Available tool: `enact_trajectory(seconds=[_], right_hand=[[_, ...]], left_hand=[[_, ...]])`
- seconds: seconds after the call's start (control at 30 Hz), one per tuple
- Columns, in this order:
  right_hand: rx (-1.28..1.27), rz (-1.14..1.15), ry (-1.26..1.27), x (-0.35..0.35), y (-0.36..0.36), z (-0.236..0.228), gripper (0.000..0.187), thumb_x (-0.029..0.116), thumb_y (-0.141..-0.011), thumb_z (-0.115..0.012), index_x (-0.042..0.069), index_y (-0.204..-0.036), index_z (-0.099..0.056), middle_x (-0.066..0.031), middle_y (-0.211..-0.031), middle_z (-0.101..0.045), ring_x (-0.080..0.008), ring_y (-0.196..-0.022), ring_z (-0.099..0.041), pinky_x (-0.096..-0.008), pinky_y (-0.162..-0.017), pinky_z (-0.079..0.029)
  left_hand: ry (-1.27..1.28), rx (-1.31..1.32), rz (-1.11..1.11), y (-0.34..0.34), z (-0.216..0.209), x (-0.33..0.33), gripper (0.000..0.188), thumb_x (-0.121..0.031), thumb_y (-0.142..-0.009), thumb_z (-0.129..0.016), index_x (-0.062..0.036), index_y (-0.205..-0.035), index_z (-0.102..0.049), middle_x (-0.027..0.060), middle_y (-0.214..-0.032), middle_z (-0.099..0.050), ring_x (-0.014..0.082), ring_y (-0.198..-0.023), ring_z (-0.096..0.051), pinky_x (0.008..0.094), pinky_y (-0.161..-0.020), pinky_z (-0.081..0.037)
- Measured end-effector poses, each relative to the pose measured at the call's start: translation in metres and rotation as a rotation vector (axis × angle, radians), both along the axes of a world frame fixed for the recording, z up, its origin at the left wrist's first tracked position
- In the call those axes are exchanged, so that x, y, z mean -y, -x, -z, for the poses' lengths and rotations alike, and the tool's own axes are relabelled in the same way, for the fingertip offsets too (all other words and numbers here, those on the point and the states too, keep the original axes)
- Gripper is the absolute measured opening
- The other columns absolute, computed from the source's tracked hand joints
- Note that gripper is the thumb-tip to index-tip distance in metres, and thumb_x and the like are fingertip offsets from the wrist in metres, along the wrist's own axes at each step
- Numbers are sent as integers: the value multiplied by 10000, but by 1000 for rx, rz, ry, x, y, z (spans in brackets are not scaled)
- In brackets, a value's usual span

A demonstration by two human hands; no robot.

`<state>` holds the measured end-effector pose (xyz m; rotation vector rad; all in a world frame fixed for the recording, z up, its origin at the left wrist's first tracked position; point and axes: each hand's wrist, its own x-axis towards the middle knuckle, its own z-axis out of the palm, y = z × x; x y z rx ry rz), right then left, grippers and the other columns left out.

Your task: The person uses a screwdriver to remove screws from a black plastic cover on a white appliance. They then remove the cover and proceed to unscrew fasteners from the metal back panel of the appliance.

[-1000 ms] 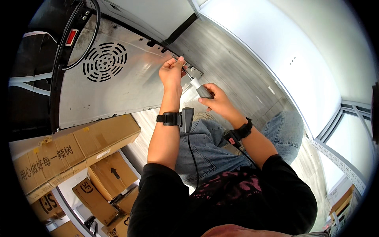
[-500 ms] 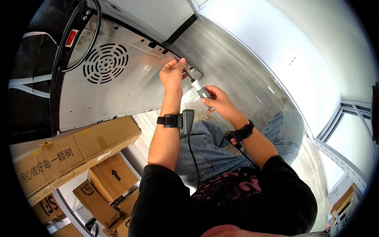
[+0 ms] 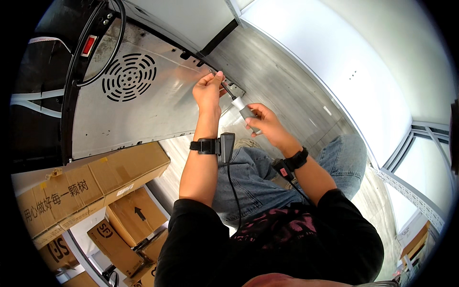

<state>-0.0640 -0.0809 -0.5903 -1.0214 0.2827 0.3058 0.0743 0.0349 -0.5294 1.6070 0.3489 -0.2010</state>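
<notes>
My right hand [image 3: 266, 123] is wrapped round the grey and white handle of a screwdriver [image 3: 247, 111]. Its dark shaft slants up and left, toward the edge of a large bare metal panel [image 3: 162, 107]. Closed in a pinch at the shaft's far end, my left hand [image 3: 207, 93] steadies it with thumb and fingertips. Those fingers cover much of the tip, so whether a screw is there cannot be made out. Round vent slots are cut in the panel, and small holes and notches run along its edges.
A black frame with a red rocker switch [image 3: 88, 46] and a looped black cable [image 3: 123, 28] borders the panel at left. Cardboard boxes [image 3: 136, 215] are stacked lower left. A white panel [image 3: 334, 62] stands at right, beyond the grey wood-look floor [image 3: 267, 71].
The grip of my right hand on the screwdriver handle has shifted slightly, with the thumb moved a little. My left hand stays in nearly the same place.
</notes>
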Motion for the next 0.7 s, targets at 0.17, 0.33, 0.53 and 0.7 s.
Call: enact_trajectory(seconds=[0.17, 0.33, 0.53, 0.7], right_hand=[[68, 30, 95, -2, -1, -4, 416, 286, -882, -561, 63, -1222, -474, -62, -1056, -554, -148, -838, -579, -293, -591, -492], [-101, -58, -183, 9, -2, -5, 393, 272, -900, -512, 75, -1238, -465, -59, -1002, -578, -145, -808, -579, -302, -612, -478], [-57, -33, -80, 8, -1, 4, 382, 235, -904, -491, 71, -1248, -458, -64, -967, -593, -145, -784, -587, -294, -596, -465], [-39, 4, -68, 15, 6, 10, 390, 241, -891, -498, 49, -1229, -468, -66, -954, -598, -139, -750, -586, -278, -570, -458]], left_hand=[[22, 10, -2, -2, 6, -3, 105, -116, -860, -639, -32, -910, -603, 61, -822, -662, 142, -638, -618, 251, -562, -492], [67, 5, -6, 0, 2, -2, 129, -114, -879, -587, -15, -962, -574, 93, -842, -662, 159, -647, -629, 258, -557, -500], [95, -11, -9, 2, -8, 3, 186, -146, -898, -512, 3, -1007, -532, 131, -871, -654, 176, -634, -636, 249, -529, -498], [128, 9, -13, 13, -10, 12, 195, -153, -908, -497, -6, -1032, -527, 129, -869, -649, 181, -633, -636, 250, -523, -498]])
